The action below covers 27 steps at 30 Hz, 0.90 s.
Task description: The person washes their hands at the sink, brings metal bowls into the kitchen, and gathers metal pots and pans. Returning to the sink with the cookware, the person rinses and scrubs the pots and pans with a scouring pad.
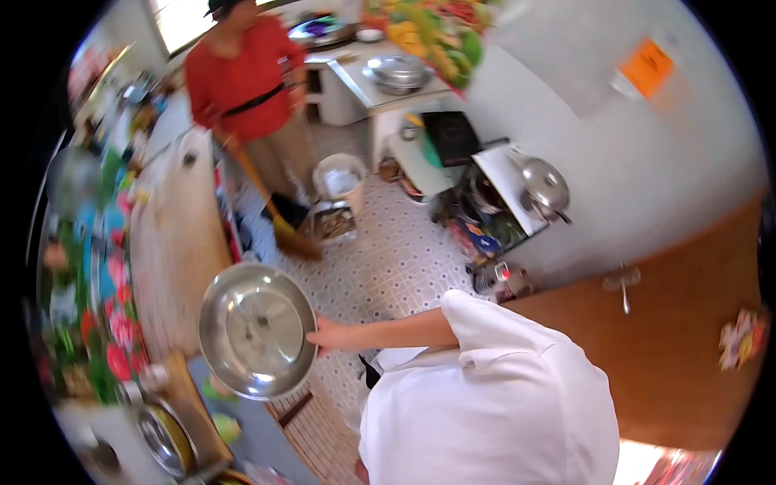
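My right hand point(325, 336) grips the rim of a round, shiny metal basin point(217, 331), with the arm stretched out from my white sleeve. The basin's inside faces up towards me. A few dark marks or reflections show at its bottom, and I cannot tell whether there is water in it. Beneath and beside it are a long wooden board point(174, 234) and a grey surface point(242, 428). At the bottom edge, a sliver of skin beside my shirt may be my left hand point(361, 470); its fingers are not visible.
A person in a red top point(246, 73) holds a broom point(279, 218) near a white bucket point(339, 176) and a dustpan point(333, 221). A lidded pan point(545, 184) rests on a low stand by the wall. On the right is a brown door point(647, 364).
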Each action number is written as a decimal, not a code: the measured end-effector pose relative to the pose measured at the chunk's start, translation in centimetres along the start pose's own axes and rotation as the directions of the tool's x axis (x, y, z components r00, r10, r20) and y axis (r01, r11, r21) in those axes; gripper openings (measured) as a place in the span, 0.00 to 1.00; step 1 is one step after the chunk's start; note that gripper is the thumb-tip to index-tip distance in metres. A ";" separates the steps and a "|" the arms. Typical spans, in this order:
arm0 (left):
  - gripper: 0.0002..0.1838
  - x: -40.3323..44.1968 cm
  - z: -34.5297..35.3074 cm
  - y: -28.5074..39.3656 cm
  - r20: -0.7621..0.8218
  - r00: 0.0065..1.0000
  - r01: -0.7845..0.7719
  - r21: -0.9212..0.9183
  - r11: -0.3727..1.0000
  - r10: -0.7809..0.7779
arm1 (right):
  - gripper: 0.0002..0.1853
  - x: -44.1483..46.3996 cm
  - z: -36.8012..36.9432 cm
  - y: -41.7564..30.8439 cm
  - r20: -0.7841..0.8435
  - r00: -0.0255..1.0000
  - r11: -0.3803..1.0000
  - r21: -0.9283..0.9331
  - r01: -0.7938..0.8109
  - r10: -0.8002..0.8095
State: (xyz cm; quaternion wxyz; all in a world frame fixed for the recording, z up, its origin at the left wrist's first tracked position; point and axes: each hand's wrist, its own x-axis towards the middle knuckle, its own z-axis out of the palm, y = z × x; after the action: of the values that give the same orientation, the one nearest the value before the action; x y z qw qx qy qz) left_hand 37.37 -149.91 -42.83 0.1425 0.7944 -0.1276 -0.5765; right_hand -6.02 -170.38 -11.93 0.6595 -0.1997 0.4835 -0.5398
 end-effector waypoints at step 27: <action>0.12 0.8 19.4 27.7 0.323 0.946 -0.282 0.765 0.579 0.033 | 0.18 -7.5 -25.1 -4.8 -0.716 0.697 0.824 0.411 0.390 0.027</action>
State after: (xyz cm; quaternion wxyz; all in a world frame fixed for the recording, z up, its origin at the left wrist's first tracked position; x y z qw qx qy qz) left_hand 18.12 -177.42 -38.89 -0.1982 0.6703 -0.4624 -0.5455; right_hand -29.49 -158.74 -16.38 0.3977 0.1606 0.5012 -0.7515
